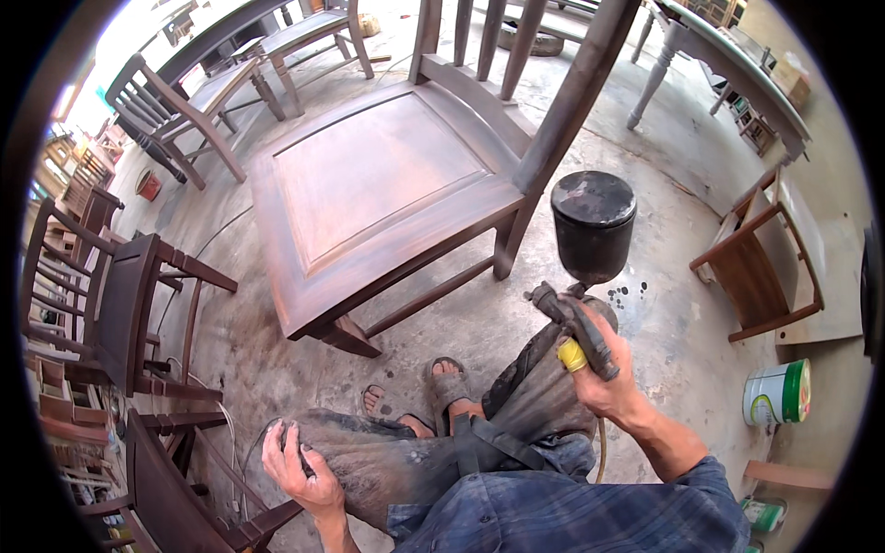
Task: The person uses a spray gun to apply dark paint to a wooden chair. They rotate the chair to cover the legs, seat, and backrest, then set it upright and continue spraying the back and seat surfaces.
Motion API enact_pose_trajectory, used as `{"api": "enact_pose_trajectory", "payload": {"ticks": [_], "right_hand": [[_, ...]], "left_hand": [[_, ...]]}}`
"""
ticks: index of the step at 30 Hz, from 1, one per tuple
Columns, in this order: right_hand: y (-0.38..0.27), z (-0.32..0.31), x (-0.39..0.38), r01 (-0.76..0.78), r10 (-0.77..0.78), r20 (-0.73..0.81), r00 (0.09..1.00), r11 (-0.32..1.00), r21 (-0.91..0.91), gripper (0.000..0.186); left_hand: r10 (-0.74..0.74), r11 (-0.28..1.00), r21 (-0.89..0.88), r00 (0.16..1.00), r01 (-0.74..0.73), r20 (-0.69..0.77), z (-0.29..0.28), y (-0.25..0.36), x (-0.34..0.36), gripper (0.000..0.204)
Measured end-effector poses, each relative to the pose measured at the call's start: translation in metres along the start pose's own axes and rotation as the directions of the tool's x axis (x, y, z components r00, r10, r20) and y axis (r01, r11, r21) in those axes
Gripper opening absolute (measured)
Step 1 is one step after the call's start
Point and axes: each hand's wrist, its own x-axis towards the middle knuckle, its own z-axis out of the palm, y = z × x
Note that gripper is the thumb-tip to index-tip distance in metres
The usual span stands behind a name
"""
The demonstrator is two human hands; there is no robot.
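In my right hand (pixel 608 373) is a dark spray gun (pixel 583 327), my fingers wrapped round its handle. A round black cup (pixel 595 230) with a paint-stained lid is at the gun's far end. Something yellow, like a wrap of tape (pixel 572 355), shows by the thumb. My left hand (pixel 300 470) rests by my left knee, its fingers loosely bent and apart, with nothing visible in it. In front of me stands a dark brown wooden chair (pixel 378 175); its panelled seat looks paler and reddish in the middle, and its slatted back rises at the right.
More dark wooden chairs (pixel 124 304) crowd the left side, and others (pixel 184 120) stand farther back. A grey table with turned legs (pixel 678 37) is at the upper right. A small wooden frame piece (pixel 765 267) and a white-and-green bucket (pixel 777 392) are at the right. A hose (pixel 602 452) hangs below my right hand.
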Motion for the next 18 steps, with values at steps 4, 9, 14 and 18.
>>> {"api": "enact_pose_trajectory", "payload": {"ticks": [4,9,14,18], "right_hand": [[0.004,-0.023,-0.001,-0.114,0.112,-0.078,0.991,0.993,-0.020,0.050],[0.000,-0.036,0.014,-0.232,0.232,-0.128,0.964,0.973,0.013,0.050],[-0.015,-0.035,0.025,-0.267,0.272,-0.066,0.960,0.961,0.072,0.044],[-0.035,-0.018,0.022,-0.241,0.236,0.055,0.970,0.963,0.119,0.045]], "left_hand": [[0.018,1.000,0.011,1.000,-0.018,0.005,0.004,0.002,0.001,0.036],[0.010,0.999,0.035,1.000,-0.010,0.016,0.002,0.000,0.002,0.036],[0.028,1.000,0.006,0.999,-0.029,0.025,0.000,0.003,0.006,0.036],[0.016,1.000,-0.003,1.000,-0.016,-0.001,-0.001,0.004,0.007,0.034]]}}
